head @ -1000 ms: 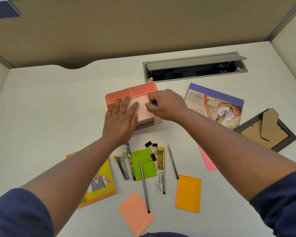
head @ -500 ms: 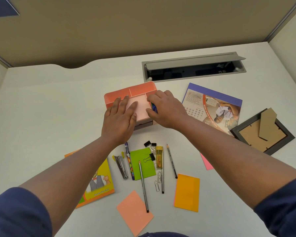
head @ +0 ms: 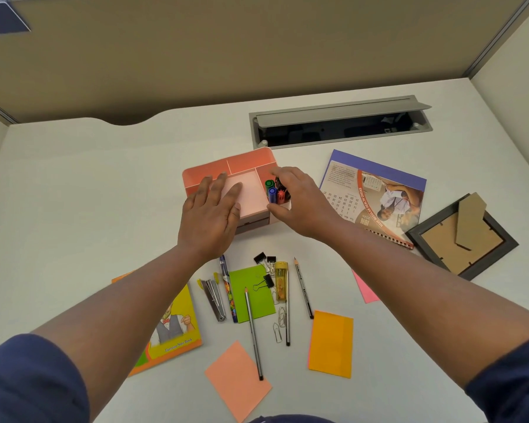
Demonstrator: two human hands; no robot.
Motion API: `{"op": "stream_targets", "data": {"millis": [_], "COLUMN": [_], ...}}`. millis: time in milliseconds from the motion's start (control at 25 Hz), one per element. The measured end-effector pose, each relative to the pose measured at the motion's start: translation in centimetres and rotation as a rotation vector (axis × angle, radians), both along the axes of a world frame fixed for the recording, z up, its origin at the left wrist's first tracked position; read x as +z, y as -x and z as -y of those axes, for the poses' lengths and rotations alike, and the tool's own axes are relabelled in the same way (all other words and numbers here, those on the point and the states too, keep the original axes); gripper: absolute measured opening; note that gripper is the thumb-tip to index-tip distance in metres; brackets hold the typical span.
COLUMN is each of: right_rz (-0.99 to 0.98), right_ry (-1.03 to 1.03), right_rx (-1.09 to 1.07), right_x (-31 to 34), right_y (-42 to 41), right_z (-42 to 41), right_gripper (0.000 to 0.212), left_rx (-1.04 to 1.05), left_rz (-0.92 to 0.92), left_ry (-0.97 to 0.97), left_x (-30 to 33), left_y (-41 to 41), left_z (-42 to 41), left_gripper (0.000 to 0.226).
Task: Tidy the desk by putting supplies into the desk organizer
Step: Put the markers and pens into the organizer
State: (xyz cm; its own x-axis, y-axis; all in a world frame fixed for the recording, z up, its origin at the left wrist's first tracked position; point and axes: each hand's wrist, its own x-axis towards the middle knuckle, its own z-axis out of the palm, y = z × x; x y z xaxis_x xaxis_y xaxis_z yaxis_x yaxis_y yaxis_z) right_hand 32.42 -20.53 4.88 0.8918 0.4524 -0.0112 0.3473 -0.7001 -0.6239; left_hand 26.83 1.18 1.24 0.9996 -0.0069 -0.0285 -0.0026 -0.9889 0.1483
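A salmon-pink desk organizer stands mid-desk. Green, blue and red markers stand in its right compartment. My left hand lies flat, fingers apart, on the organizer's front left and middle tray. My right hand curves around the right compartment, thumb at the front corner and fingers at the back, holding nothing. Loose on the desk in front lie pencils, a blue pen, binder clips, a yellow box, paper clips and green, orange and salmon sticky notes.
A calendar and a face-down picture frame lie to the right. An exercise book sits under my left forearm. An open cable tray runs behind the organizer. Partition walls close the desk's back and sides.
My right hand, which covered the markers at the organizer's right compartment, has opened and drawn back, so the markers now show standing inside. My left hand stayed on the organizer.
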Motion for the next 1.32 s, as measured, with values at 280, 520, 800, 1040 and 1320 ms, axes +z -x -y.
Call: {"op": "stream_targets", "data": {"millis": [280,520,800,1040,1320], "right_rz": [-0.067,0.008,0.022,-0.012,-0.009], "right_ry": [-0.049,0.053,0.111,-0.027,-0.002], "right_rx": [-0.019,0.028,0.031,-0.089,-0.156], "right_x": [-0.3,0.2,1.3,1.8,1.5], "right_y": [1.0,0.2,-2.5,-2.6,-2.5], "right_z": [0.4,0.1,-1.2,-1.8,-1.4], "right_gripper": [0.079,0.073,0.056,0.059,0.050], "left_rx": [-0.001,-0.003,-0.002,0.001,0.004], "left_rz": [-0.001,0.008,0.015,0.010,0.005], "left_ry": [0.003,0.005,0.016,0.013,0.014], "left_x": [0.0,0.0,-0.1,-0.1,-0.1], "left_y": [0.0,0.0,0.0,0.0,0.0], "left_z": [0.0,0.0,-0.1,-0.1,0.0], "left_gripper": [0.058,0.058,0.058,0.057,0.058]}}
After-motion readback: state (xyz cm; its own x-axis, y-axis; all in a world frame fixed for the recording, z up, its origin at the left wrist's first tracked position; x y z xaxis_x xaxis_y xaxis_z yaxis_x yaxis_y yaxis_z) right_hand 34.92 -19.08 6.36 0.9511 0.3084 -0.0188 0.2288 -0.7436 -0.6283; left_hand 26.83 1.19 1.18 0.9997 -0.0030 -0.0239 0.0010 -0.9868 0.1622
